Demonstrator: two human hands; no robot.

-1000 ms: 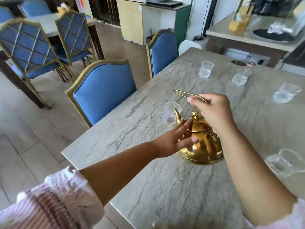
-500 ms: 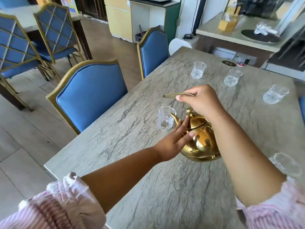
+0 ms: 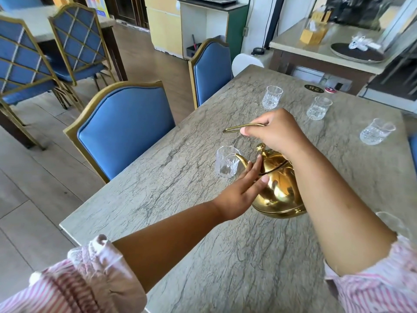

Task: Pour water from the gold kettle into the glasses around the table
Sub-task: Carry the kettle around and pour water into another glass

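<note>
The gold kettle (image 3: 278, 188) hangs tilted over the grey marble table (image 3: 158, 188), its spout over the rim of a near glass (image 3: 226, 161). My right hand (image 3: 277, 132) grips the kettle's thin bail handle from above. My left hand (image 3: 243, 190) rests flat, fingers straight, against the kettle's lid and shoulder. Three cut glasses stand farther off: one (image 3: 272, 97), another (image 3: 319, 108) and a third (image 3: 376, 131) to the right. Part of another glass (image 3: 392, 222) shows behind my right forearm.
A blue chair with gold trim (image 3: 123, 129) stands at the table's left edge, a second one (image 3: 211, 71) farther back. More blue chairs (image 3: 27, 64) stand at another table on the left. A counter with a round tray (image 3: 358, 53) is beyond the table's far end.
The kettle has tipped a little further toward the near glass, spout now at its rim. Both hands kept their hold; the view shifted slightly.
</note>
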